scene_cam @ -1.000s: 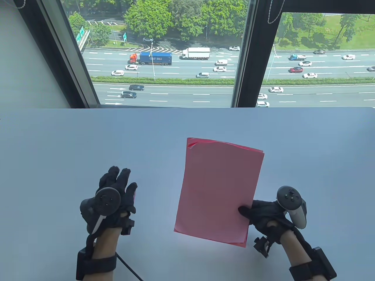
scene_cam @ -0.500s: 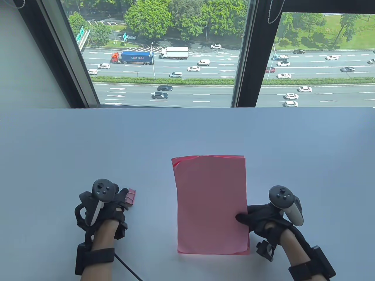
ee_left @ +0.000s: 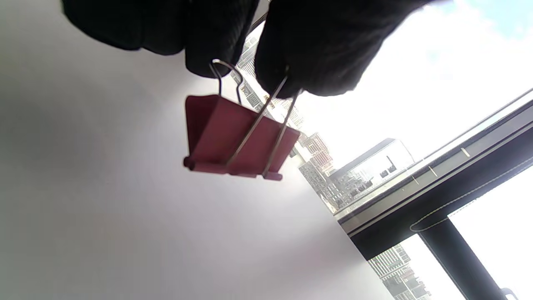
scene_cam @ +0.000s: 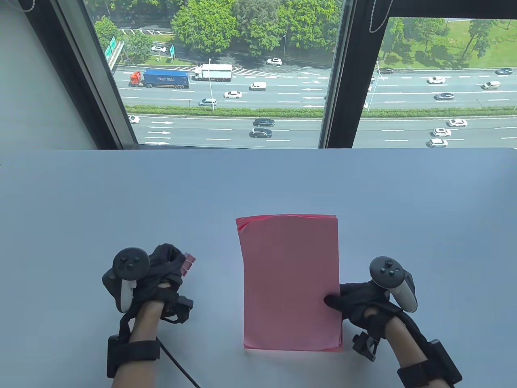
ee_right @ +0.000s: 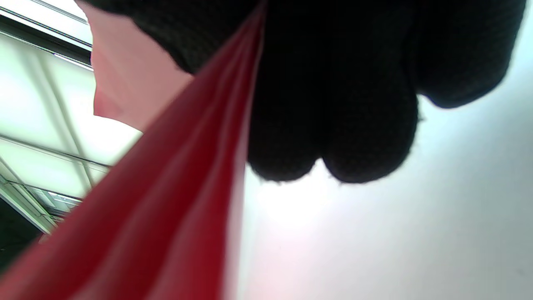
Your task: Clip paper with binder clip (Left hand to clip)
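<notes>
The binder clip (ee_left: 235,141) is a small red steel clip with two wire handles: light and rigid, but its spring will likely resist hard, and the thin wires could slip on glove fabric. The place to take it is the handle tips, squeezed toward each other. In the left wrist view the left hand (scene_cam: 159,270) already has it there, fingers (ee_left: 316,54) narrowed onto the wire loops, the clip's body hanging below them, clear of the counter (scene_cam: 258,182). Its mouth seems closed for now, though the angle is poor.

The paper (scene_cam: 291,283), a thin pink stack at lower centre of the table view, is light and floppy, so it will probably sag or fan apart unless held firmly. The right hand (scene_cam: 359,301) pinches its right edge, thumb on top, the other fingers (ee_right: 333,125) underneath in the right wrist view. The clip sits at lower left of the table view, well apart from the stack's free left edge.
</notes>
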Motion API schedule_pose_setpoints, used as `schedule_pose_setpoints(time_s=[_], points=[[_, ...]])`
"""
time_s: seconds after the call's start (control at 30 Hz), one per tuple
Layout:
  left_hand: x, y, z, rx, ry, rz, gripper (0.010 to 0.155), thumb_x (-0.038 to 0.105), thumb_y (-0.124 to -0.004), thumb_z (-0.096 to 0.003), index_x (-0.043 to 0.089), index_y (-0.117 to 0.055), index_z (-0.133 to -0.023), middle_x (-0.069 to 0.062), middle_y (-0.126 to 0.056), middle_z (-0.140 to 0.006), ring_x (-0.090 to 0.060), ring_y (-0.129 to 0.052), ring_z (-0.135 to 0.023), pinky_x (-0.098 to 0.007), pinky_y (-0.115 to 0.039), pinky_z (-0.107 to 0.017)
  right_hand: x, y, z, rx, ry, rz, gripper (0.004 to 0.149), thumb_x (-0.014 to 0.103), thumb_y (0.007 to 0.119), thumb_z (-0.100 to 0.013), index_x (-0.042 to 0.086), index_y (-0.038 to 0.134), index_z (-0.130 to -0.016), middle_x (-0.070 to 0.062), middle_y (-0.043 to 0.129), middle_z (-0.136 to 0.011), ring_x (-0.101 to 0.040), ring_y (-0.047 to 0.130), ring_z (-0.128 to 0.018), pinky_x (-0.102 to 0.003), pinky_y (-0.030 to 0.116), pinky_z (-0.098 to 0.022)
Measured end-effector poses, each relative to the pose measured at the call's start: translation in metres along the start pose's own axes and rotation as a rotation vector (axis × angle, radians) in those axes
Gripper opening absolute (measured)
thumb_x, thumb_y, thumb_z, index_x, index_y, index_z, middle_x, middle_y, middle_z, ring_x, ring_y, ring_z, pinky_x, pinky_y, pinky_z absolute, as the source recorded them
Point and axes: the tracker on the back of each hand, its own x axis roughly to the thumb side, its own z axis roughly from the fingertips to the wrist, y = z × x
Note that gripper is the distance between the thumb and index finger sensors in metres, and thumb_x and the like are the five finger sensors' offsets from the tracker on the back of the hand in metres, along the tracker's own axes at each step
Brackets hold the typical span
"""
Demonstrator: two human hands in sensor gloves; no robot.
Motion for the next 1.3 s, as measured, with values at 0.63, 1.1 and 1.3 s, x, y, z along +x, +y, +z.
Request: schedule_pose_setpoints(time_s=[0.63,1.1,1.3], points=[[0.015,-0.032,0.011,-0.213,-0.22,0.457,0.076,0.041,-0.092,-0.0374,0.024,-0.065,-0.107,-0.01,-0.086,-0.098,-0.04,-0.088,-0.084,-0.058,-0.073,-0.06,0.002,-0.003,0.003,-0.011,-0.087,-0.065,0.042,0.029,0.083,-0.043,0.008,0.094,-0.079,-0.007,0.106,-0.052,-0.034,0.106,-0.043,-0.055,0.081,-0.042],[0.016,-0.047,0.013,-0.338,-0.208,0.709,0.075,0.039,-0.098,-0.0331,0.023,-0.075,-0.103,-0.005,-0.098,-0.084,-0.031,-0.099,-0.075,-0.054,-0.079,-0.059,0.004,-0.002,0.003,0.02,-0.117,-0.081,0.042,0.029,0.084,-0.043,0.01,0.094,-0.079,-0.007,0.106,-0.053,-0.034,0.106,-0.044,-0.056,0.08,-0.043],[0.017,-0.048,0.013,-0.334,-0.229,0.684,0.073,0.04,-0.098,-0.0332,0.022,-0.077,-0.101,-0.005,-0.098,-0.083,-0.03,-0.099,-0.074,-0.053,-0.08,-0.06,0.003,-0.002,0.003,0.02,-0.114,-0.071,0.042,0.029,0.084,-0.043,0.01,0.094,-0.079,-0.007,0.106,-0.053,-0.034,0.106,-0.044,-0.056,0.08,-0.043]])
